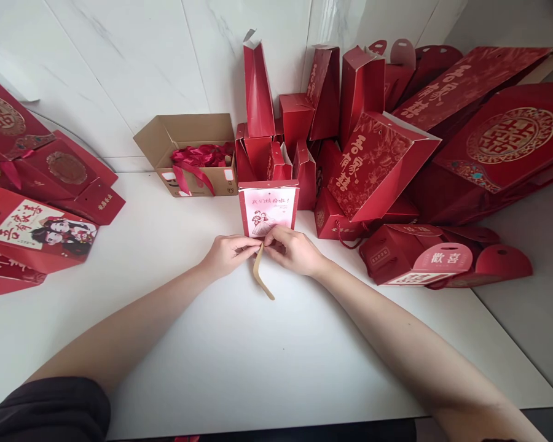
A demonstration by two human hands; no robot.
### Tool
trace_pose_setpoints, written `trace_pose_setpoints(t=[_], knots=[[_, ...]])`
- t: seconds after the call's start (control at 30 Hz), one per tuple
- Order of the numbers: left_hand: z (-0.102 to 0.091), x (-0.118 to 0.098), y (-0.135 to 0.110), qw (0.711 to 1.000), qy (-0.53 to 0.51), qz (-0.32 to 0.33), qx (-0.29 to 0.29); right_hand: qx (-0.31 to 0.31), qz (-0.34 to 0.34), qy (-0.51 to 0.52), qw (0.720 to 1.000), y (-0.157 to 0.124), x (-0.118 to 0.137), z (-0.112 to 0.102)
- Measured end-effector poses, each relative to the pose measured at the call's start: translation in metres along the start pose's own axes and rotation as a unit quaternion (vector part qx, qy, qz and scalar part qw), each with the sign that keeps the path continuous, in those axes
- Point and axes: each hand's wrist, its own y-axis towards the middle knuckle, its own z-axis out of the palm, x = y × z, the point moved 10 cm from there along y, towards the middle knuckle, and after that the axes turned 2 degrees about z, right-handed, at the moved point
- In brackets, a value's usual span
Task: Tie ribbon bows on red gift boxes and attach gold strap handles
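We have a gold ribbon (258,274) by its upper end, its loose tail curving down from the grip toward us. Our left hand (225,253) and right hand (295,248) meet there, fingertips nearly together, each with thumb and finger pinched closed on the ribbon. Just beyond the grip a small pink box (270,205) stands upright, a drawing of a couple on its front. Our right fingers overlap its lower edge; whether they press on it, we cannot tell.

Farther out and left of the grip, a cardboard box (203,184) sits open, with red ribbons (207,156) heaped in it and one strand hanging over the front. Straight beyond the pink box rises a tall narrow box (259,92). To the right of the grip we see a leaning red box (368,162) with gold lettering, and nearer to us a box with rounded flaps (419,261). Well to the left lies a pile of red boxes (69,166). All this rests on a white worktop (203,368), against a tiled wall (120,55).
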Motion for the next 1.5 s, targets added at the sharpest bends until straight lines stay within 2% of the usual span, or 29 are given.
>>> trace_pose_setpoints(t=[0.2,0.33,0.53,0.7,0.97,1.13,1.3,1.5], knots=[[0.003,0.0,0.0,1.0,-0.013,-0.006,0.017,0.035,-0.012,-0.029,0.999,-0.001,0.002,0.004],[0.005,-0.007,0.001,0.999,0.019,0.017,0.037,0.058,-0.017,-0.068,0.996,-0.002,0.001,0.009],[0.013,-0.011,0.002,0.995,0.024,0.031,0.095,0.083,-0.041,-0.1,0.991,-0.004,0.007,0.015],[0.016,-0.008,0.003,0.993,0.01,0.022,0.12,0.084,-0.053,-0.124,0.987,-0.005,0.009,0.015],[0.023,-0.013,0.0,0.986,0.036,0.043,0.159,0.111,-0.064,-0.1,0.987,-0.005,0.012,0.014],[0.025,-0.016,-0.001,0.983,0.051,0.055,0.165,0.126,-0.073,-0.106,0.984,-0.006,0.014,0.018],[0.022,-0.011,0.0,0.987,0.06,0.036,0.148,0.129,-0.068,-0.121,0.982,-0.005,0.011,0.019],[0.021,-0.005,0.002,0.988,0.067,0.045,0.135,0.144,-0.063,-0.127,0.979,-0.006,0.01,0.019]])
